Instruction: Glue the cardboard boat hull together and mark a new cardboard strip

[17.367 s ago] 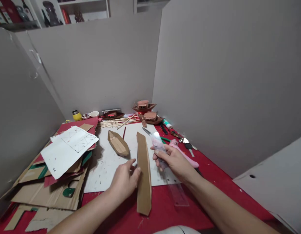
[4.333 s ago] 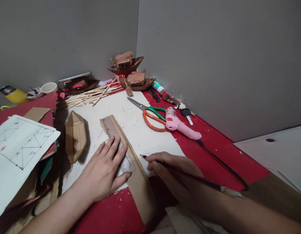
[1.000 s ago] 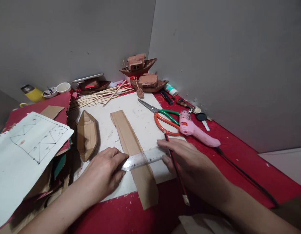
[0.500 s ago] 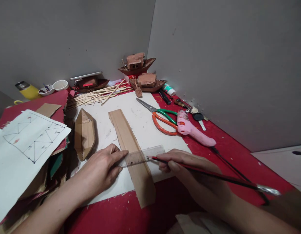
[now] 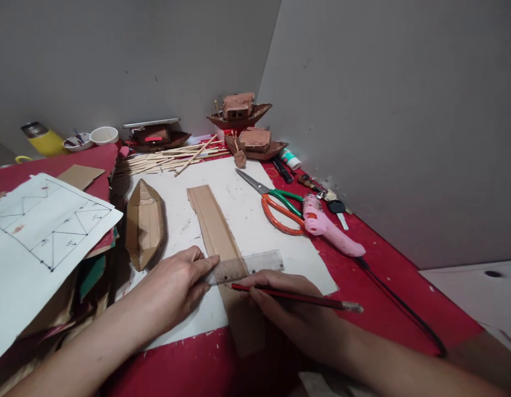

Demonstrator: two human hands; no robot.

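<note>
My left hand [image 5: 176, 284] pinches the left end of a clear plastic ruler [image 5: 261, 262], which lies across a long cardboard strip [image 5: 216, 223]. In my right hand [image 5: 292, 309] is a red and black pencil [image 5: 297, 298], its tip close to the strip just below the ruler's edge. The strip's near end reaches past the white sheet [image 5: 181, 220] onto the red tabletop. Left of the strip, a small cardboard boat hull [image 5: 144, 226] sits on the same sheet.
Scissors [image 5: 276, 201] and a pink glue gun [image 5: 332, 229] with a black cord lie to the right. Thin wooden sticks [image 5: 168, 157] and finished boat models [image 5: 255, 143] are at the back. A paper with a drawn pattern [image 5: 60, 237] covers stacked cardboard on the left.
My right hand with the pencil has moved left and toward me, from the ruler's right part to the strip below the ruler. The ruler stays under my left hand.
</note>
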